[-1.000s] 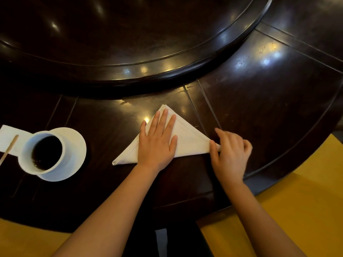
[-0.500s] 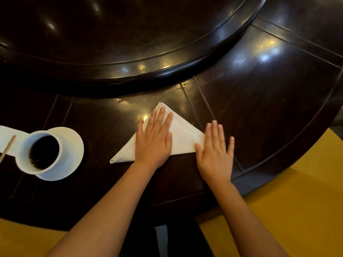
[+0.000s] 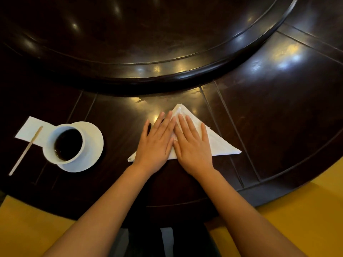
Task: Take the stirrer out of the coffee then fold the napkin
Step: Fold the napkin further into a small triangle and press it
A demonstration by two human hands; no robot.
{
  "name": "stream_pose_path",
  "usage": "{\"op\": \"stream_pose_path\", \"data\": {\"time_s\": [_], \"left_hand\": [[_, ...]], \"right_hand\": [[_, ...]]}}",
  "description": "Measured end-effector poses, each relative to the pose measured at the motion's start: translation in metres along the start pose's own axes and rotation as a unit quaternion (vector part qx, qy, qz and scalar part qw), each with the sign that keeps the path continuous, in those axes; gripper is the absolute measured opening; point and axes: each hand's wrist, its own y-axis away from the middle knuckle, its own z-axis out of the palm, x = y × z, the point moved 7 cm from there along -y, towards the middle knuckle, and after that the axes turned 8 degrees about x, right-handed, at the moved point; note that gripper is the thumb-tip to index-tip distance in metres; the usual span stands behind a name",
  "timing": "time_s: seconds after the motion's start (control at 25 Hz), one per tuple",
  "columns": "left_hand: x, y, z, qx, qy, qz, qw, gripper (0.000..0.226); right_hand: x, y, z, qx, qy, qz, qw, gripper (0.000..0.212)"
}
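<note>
Both palms flat, fingers spread: left hand (image 3: 155, 140) and right hand (image 3: 193, 143) side by side on the triangular napkin (image 3: 219, 143); stirrer (image 3: 26, 151) already out beside the coffee (image 3: 68, 144); press outward from centre, probably sharpening the crease.

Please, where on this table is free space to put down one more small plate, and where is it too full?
Free: the dark wood between the saucer and the left hand, and the wide panel right of the folded napkin. Crowded: the far left, where cup, stirrer and paper napkin sit together, and under both hands (right hand).
</note>
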Motion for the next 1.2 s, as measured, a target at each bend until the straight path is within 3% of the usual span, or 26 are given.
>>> {"op": "stream_pose_path", "data": {"time_s": [0.2, 0.44, 0.68, 0.92, 1.08, 1.2], "left_hand": [[-0.018, 0.029, 0.006, -0.051, -0.031, 0.038, 0.998, 0.058], [-0.023, 0.084, -0.008, -0.074, -0.016, -0.011, 0.997, 0.055], [-0.009, 0.149, -0.019, -0.106, -0.006, 0.002, 0.994, 0.057], [0.012, 0.142, -0.042, -0.053, 0.08, 0.016, 0.995, 0.053], [0.01, 0.073, -0.037, 0.007, 0.077, -0.033, 0.996, 0.054], [0.009, 0.025, -0.016, -0.016, 0.015, -0.091, 0.996, 0.068]], "right_hand": [[0.001, -0.001, 0.0, -0.01, 0.019, -0.053, 0.998, 0.055], [0.005, -0.007, -0.001, -0.055, 0.022, -0.127, 0.99, 0.057], [0.003, -0.017, 0.0, -0.113, 0.039, -0.247, 0.962, 0.057], [0.004, -0.024, 0.001, -0.137, 0.05, -0.336, 0.931, 0.057], [0.002, -0.022, -0.005, -0.12, 0.035, -0.32, 0.939, 0.059], [0.02, -0.019, -0.021, -0.049, 0.021, -0.195, 0.979, 0.061]]}}
